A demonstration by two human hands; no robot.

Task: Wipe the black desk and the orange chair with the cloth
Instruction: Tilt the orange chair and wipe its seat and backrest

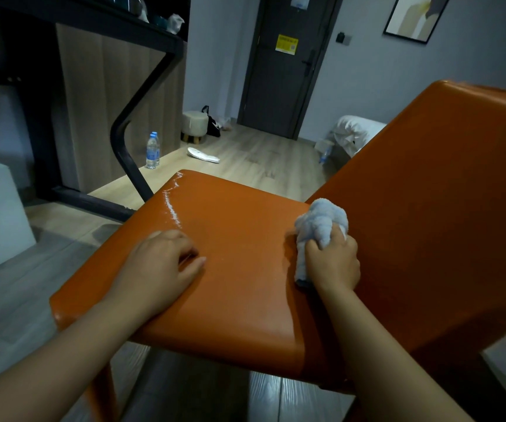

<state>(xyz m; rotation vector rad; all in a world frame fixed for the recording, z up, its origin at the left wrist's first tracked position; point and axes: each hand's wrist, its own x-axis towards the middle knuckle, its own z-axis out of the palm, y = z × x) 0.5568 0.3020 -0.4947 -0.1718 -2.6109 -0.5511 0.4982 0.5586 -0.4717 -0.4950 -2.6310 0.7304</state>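
Place: hotel or rented bedroom
Evidence: bed point(355, 132) with white bedding, door point(285, 65) bearing a yellow notice point(287, 44), framed picture point(414, 16), slipper point(203, 155) and water bottles point(152, 150) on the wood floor point(260, 166)

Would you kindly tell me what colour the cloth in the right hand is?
The cloth is pale blue, seen clearly in the head view.
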